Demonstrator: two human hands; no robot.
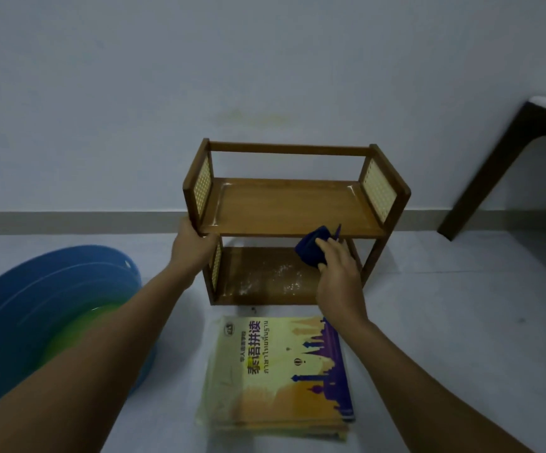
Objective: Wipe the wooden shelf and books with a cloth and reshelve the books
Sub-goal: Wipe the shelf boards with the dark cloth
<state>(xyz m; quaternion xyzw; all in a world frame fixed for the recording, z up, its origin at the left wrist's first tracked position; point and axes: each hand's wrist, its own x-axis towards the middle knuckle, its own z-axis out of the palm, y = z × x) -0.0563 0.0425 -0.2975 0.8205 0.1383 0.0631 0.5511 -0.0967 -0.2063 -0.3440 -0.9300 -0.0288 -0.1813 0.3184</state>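
A small two-tier wooden shelf (284, 207) with woven side panels stands on the floor against the wall, both tiers bare. My left hand (193, 246) grips its front left post at the upper tier. My right hand (337, 273) holds a dark blue cloth (312, 246) bunched at the front edge of the upper tier, over the right side of the lower tier. The lower board shows pale dusty specks. A stack of books (278, 374) with a yellow and purple cover lies flat on the floor just in front of the shelf.
A blue plastic basin (46, 308) sits on the floor at the left, partly behind my left forearm. A dark wooden table leg (493, 171) slants down at the right. A grey skirting strip (69, 222) runs along the wall.
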